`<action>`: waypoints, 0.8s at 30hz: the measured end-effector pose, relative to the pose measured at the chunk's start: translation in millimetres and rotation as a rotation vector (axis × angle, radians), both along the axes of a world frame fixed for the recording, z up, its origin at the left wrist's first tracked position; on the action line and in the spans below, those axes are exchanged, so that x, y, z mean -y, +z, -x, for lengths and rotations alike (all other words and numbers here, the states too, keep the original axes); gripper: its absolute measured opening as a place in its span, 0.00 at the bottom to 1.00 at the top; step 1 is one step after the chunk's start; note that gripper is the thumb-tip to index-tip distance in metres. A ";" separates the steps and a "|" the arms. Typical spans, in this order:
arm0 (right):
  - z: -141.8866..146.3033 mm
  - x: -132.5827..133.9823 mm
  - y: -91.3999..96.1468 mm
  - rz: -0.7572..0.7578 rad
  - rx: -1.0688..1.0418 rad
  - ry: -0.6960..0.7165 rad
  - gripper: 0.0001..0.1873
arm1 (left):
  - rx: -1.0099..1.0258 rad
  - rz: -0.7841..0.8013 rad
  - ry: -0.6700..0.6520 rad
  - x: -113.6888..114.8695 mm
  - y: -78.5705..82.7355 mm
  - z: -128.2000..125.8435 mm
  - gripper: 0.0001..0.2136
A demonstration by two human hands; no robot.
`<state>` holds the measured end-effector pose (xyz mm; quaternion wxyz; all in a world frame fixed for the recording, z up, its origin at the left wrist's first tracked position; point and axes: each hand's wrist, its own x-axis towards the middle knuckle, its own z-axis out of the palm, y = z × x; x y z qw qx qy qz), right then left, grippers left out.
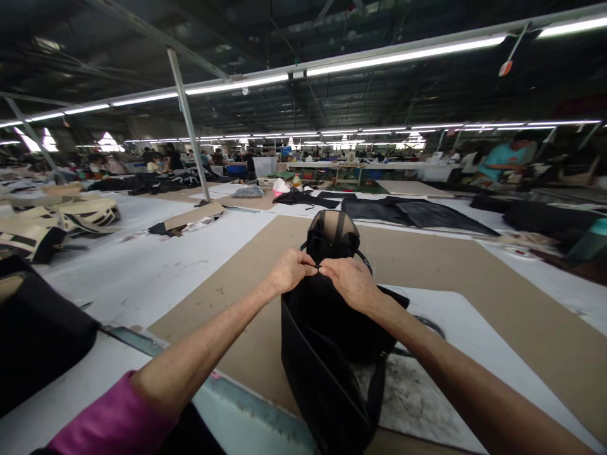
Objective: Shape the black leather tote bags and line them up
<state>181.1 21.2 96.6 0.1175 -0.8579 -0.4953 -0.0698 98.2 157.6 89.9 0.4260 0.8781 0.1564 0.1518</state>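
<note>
A black fabric bag (327,354) stands upright on the brown sheet (427,265) in front of me. My left hand (290,268) and my right hand (349,282) meet at the bag's upper edge, both pinched closed on the black fabric, fingertips almost touching. Just behind the hands rises a rounded bag part with a tan mesh panel (332,229). A black strap curls out beside it on the right. The bag's lower body hangs toward me over the table's near edge.
Striped tan-and-black bags (71,218) lie stacked at the left. Black fabric pieces (417,212) are spread at the back. A dark pile (33,335) sits at the near left. A steel post (190,126) rises from the table. People work at far benches; one in teal (505,161) at right.
</note>
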 end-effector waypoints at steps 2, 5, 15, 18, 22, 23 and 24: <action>-2.8 12.0 3.5 0.017 -0.007 -0.012 0.13 | -0.002 0.017 0.004 0.0 -0.6 0.3 0.06; -10.1 40.7 7.0 0.035 -0.008 -0.061 0.13 | -0.003 0.052 0.014 0.0 -1.3 -0.3 0.05; -24.3 106.4 -11.7 -0.171 -0.251 -0.097 0.13 | -0.021 0.130 0.057 -1.9 -3.6 -2.2 0.05; -19.6 105.2 -10.0 -0.200 -0.250 -0.099 0.14 | -0.011 0.138 0.050 -2.8 -3.6 -2.2 0.05; -17.7 103.7 -5.6 -0.150 -0.219 -0.164 0.15 | -0.001 0.169 0.038 -3.3 -4.2 -3.0 0.03; -18.1 102.8 -4.6 -0.114 -0.205 -0.178 0.15 | -0.004 0.176 0.036 -3.4 -4.6 -3.4 0.03; -18.6 100.8 -3.6 -0.077 -0.182 -0.193 0.15 | -0.005 0.183 0.034 -3.6 -5.0 -3.8 0.04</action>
